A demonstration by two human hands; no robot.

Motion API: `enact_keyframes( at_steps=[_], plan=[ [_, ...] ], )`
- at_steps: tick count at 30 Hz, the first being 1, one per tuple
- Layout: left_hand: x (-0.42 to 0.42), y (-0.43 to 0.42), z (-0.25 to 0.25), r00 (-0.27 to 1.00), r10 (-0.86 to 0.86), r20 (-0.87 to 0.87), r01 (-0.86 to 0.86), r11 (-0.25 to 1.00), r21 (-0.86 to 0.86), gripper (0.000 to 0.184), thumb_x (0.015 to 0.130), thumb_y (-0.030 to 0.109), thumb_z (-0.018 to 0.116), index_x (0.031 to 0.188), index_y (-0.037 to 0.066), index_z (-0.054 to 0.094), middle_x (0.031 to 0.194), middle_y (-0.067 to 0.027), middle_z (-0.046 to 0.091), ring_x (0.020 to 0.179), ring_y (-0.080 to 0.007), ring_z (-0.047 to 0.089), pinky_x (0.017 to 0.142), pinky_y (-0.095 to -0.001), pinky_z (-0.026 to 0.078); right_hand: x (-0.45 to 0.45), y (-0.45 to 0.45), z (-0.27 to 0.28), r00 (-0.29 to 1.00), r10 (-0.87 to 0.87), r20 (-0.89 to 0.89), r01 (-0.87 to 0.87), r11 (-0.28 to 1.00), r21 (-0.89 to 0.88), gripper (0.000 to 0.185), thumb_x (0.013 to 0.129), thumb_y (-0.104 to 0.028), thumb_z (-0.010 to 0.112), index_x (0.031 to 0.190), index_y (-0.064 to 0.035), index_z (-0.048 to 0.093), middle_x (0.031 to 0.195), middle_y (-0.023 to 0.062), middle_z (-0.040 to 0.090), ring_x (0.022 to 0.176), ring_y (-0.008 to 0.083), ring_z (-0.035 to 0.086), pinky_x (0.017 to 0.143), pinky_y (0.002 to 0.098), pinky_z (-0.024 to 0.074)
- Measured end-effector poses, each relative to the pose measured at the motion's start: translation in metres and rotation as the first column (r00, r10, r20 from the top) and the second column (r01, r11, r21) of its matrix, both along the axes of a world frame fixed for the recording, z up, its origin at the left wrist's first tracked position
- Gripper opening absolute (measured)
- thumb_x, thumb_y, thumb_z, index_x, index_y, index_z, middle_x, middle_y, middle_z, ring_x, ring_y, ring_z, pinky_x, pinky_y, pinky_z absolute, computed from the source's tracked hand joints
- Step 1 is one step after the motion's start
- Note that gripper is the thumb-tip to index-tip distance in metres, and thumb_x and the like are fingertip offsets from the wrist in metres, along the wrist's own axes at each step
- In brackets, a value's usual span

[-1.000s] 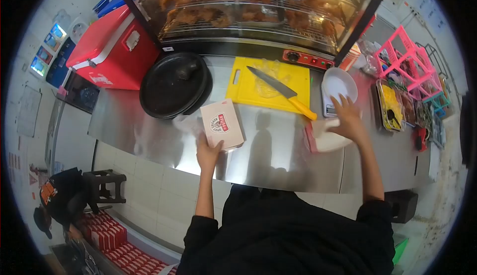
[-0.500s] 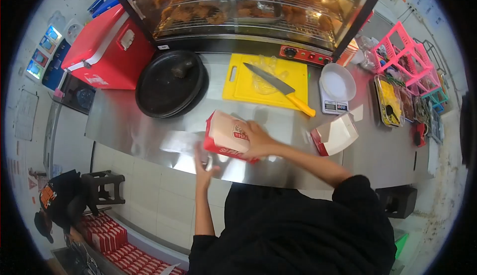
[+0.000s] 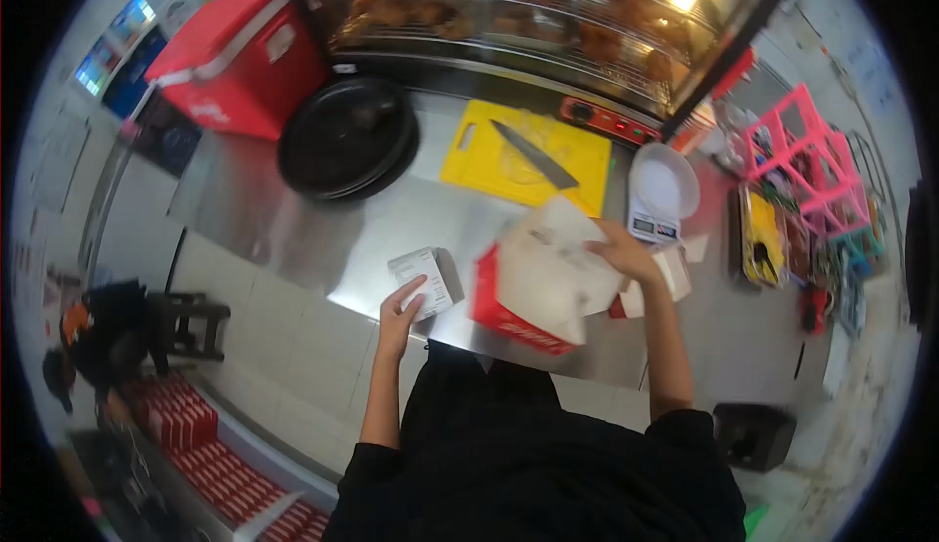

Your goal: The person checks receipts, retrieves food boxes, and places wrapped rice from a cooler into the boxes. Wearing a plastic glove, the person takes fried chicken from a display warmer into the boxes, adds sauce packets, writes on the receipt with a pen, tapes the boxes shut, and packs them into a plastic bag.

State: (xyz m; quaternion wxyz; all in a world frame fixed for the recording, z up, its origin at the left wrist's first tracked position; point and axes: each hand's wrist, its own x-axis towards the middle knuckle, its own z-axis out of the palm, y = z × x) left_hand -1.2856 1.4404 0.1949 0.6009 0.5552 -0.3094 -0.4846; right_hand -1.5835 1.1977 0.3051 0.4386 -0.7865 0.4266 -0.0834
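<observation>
My left hand [image 3: 401, 312] is closed on a white printed receipt [image 3: 430, 283] at the front of the steel table, thumb and fingers on its lower left part. Right of it, a red and cream cardboard food box [image 3: 533, 273] is tilted and smeared by motion. My right hand [image 3: 626, 248] grips the box at its upper right side, fingers over the cream top. Part of a second box [image 3: 670, 278], open and white inside, shows behind my right forearm.
A knife [image 3: 533, 156] lies on a yellow cutting board [image 3: 469, 165]. Black round trays [image 3: 342, 141], a red cooler [image 3: 245, 63] and a white scale [image 3: 653, 227] stand around. A lit display cabinet [image 3: 489, 72] spans the back. A person [image 3: 108, 332] crouches at left by red boxes [image 3: 210, 474].
The food box has moved right with my right hand and tilted. My left hand now holds the receipt up from the table. The view has shifted and turned slightly.
</observation>
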Motion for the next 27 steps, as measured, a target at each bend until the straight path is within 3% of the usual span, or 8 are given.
enact_keyframes(
  at_steps=[1, 3, 5, 8, 11, 17, 21, 27],
  plan=[
    [0.010, 0.011, 0.017, 0.974, 0.001, 0.226, -0.024, 0.995, 0.097, 0.050, 0.082, 0.011, 0.057, 0.128, 0.000, 0.043, 0.130, -0.0122, 0.043, 0.118, -0.0202, 0.042, 0.098, -0.0314, 0.034, -0.009, -0.012, -0.011, 0.985, 0.106, -0.133, -0.140, 0.950, -0.278, 0.040, 0.078, -0.009, 0.058, 0.117, -0.0022, 0.052, 0.114, 0.0149, 0.056, 0.103, 0.0283, 0.055, 0.088, 0.0337, 0.0428],
    [0.022, 0.025, 0.055, 0.964, 0.115, 0.241, -0.119, 0.993, 0.003, 0.056, 0.077, 0.001, 0.058, 0.130, 0.002, 0.041, 0.129, -0.0131, 0.044, 0.118, -0.0198, 0.042, 0.097, -0.0309, 0.035, -0.011, -0.025, -0.012, 0.967, 0.108, -0.229, -0.156, 0.966, -0.204, 0.040, 0.075, -0.009, 0.060, 0.113, -0.0025, 0.054, 0.116, 0.0159, 0.055, 0.107, 0.0301, 0.052, 0.091, 0.0325, 0.0404],
    [0.037, 0.044, 0.092, 0.941, 0.216, 0.262, -0.200, 0.976, -0.089, 0.065, 0.071, -0.009, 0.059, 0.132, 0.004, 0.039, 0.128, -0.0140, 0.044, 0.117, -0.0193, 0.042, 0.096, -0.0303, 0.036, -0.006, -0.030, -0.011, 0.954, 0.061, -0.293, -0.099, 0.988, -0.119, 0.050, 0.072, -0.012, 0.064, 0.120, -0.0088, 0.050, 0.121, 0.0129, 0.052, 0.113, 0.0274, 0.048, 0.097, 0.0422, 0.0338],
    [0.077, 0.075, 0.124, 0.916, 0.282, 0.285, -0.236, 0.954, -0.185, 0.080, 0.069, -0.009, 0.062, 0.139, 0.005, 0.025, 0.136, -0.0140, 0.034, 0.122, -0.0209, 0.038, 0.099, -0.0306, 0.033, 0.037, 0.008, 0.034, 0.858, -0.188, -0.478, -0.094, 0.857, -0.506, 0.065, 0.071, -0.016, 0.067, 0.130, -0.0193, 0.039, 0.129, 0.0079, 0.046, 0.120, 0.0265, 0.042, 0.095, 0.0630, 0.0226],
    [0.129, 0.116, 0.149, 0.905, 0.337, 0.260, -0.263, 0.923, -0.282, 0.083, 0.069, -0.009, 0.062, 0.140, 0.005, 0.020, 0.137, -0.0143, 0.031, 0.124, -0.0215, 0.035, 0.100, -0.0315, 0.031, 0.103, 0.035, 0.053, 0.920, -0.288, -0.264, 0.051, 0.758, -0.650, 0.063, 0.075, -0.019, 0.064, 0.131, -0.0222, 0.036, 0.133, 0.0069, 0.041, 0.124, 0.0271, 0.036, 0.092, 0.0695, 0.0175],
    [0.242, 0.179, 0.169, 0.860, 0.416, 0.297, -0.302, 0.883, -0.360, 0.084, 0.070, -0.008, 0.062, 0.139, 0.003, 0.017, 0.139, -0.0152, 0.028, 0.126, -0.0222, 0.032, 0.101, -0.0321, 0.029, 0.334, 0.114, 0.097, 0.974, 0.155, 0.166, 0.019, 0.671, -0.741, 0.039, 0.077, -0.014, 0.061, 0.114, -0.0061, 0.052, 0.122, 0.0149, 0.049, 0.113, 0.0337, 0.046, 0.095, 0.0344, 0.0360],
    [0.323, 0.196, 0.158, 0.940, 0.284, 0.190, -0.230, 0.937, -0.263, 0.074, 0.071, -0.010, 0.062, 0.136, 0.001, 0.028, 0.135, -0.0149, 0.035, 0.123, -0.0222, 0.036, 0.100, -0.0322, 0.031, 0.475, 0.138, 0.124, 0.923, 0.325, 0.204, -0.035, 0.601, -0.798, 0.038, 0.076, -0.017, 0.063, 0.112, -0.0065, 0.053, 0.121, 0.0145, 0.049, 0.110, 0.0314, 0.048, 0.092, 0.0375, 0.0378],
    [0.467, 0.177, 0.137, 0.942, 0.217, 0.256, -0.181, 0.971, -0.156, 0.049, 0.075, -0.011, 0.058, 0.122, -0.003, 0.047, 0.120, -0.0122, 0.049, 0.103, -0.0164, 0.051, 0.086, -0.0269, 0.043, 0.675, 0.063, 0.129, 0.942, 0.250, 0.225, 0.150, 0.286, -0.946, 0.041, 0.074, -0.022, 0.065, 0.111, -0.0096, 0.053, 0.120, 0.0119, 0.049, 0.111, 0.0273, 0.048, 0.091, 0.0427, 0.0371]
  ],
)
